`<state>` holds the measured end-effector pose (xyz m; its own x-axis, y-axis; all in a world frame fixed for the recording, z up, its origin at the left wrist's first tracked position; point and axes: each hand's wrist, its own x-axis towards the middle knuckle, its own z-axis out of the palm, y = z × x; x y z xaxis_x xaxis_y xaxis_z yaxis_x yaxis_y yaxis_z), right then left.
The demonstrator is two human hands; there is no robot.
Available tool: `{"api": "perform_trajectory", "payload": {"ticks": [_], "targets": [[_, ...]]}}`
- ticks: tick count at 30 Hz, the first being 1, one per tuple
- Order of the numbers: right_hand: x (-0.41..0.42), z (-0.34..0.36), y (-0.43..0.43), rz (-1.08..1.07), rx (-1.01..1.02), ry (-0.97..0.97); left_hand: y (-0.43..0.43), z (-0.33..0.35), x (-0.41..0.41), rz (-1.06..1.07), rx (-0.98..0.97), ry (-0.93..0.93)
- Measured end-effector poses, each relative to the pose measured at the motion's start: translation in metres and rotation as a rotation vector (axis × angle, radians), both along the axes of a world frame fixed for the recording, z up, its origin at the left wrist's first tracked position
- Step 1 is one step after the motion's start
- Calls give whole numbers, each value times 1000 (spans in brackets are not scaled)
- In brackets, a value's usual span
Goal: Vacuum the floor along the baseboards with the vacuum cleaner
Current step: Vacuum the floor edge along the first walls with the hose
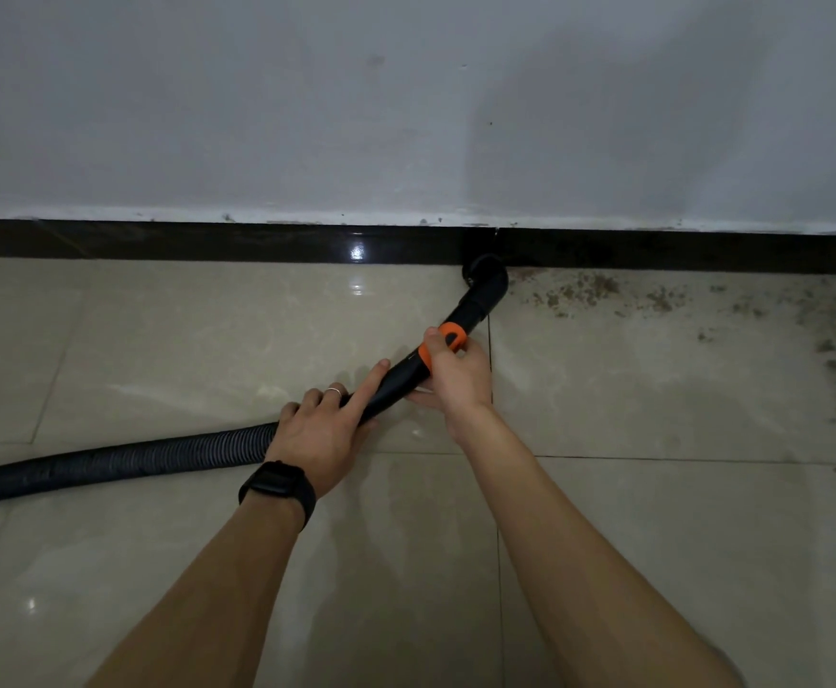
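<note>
Centrally, a corrugated vacuum hose [108, 461] enters from the left edge and lies across the beige tiled floor [182, 340], joining a rigid black tube [401, 384] that rises obliquely toward the wall [306, 116]. The left hand [321, 429] grasps the rear end of this tube where the hose meets it, fingers curled over the top and the index finger laid straight along the tube. A ring [335, 391] and a dark wristwatch [276, 486] are visible on that side. The right hand [455, 374] clasps the tube farther forward, thumb against the orange collar [450, 337]. Beyond the collar, the angled black nozzle [485, 278] sits at the foot of the glossy black baseboard [207, 240], touching it. Brown dirt [599, 285] speckles the tiles to the right of the nozzle, along the baseboard.
</note>
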<state>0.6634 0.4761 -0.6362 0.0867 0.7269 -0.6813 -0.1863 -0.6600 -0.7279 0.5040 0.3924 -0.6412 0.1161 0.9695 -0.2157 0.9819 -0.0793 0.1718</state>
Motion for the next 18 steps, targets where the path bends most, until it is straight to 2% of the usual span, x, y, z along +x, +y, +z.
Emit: {"api": "perform_trajectory", "payload": {"ticks": [7,10,14,18], "targets": [[-22,6,-8,108,-42,171,-20,5,-21,81,-43,-39],[-36,9,-13,131,-53,178,-29,7,-33,108,-49,-90],[-41,10,-31,38,-37,116,-35,15,-40,56,-57,-76],[-18,6,-54,-142,-74,55,-32,19,-24,-93,-102,-55]]}}
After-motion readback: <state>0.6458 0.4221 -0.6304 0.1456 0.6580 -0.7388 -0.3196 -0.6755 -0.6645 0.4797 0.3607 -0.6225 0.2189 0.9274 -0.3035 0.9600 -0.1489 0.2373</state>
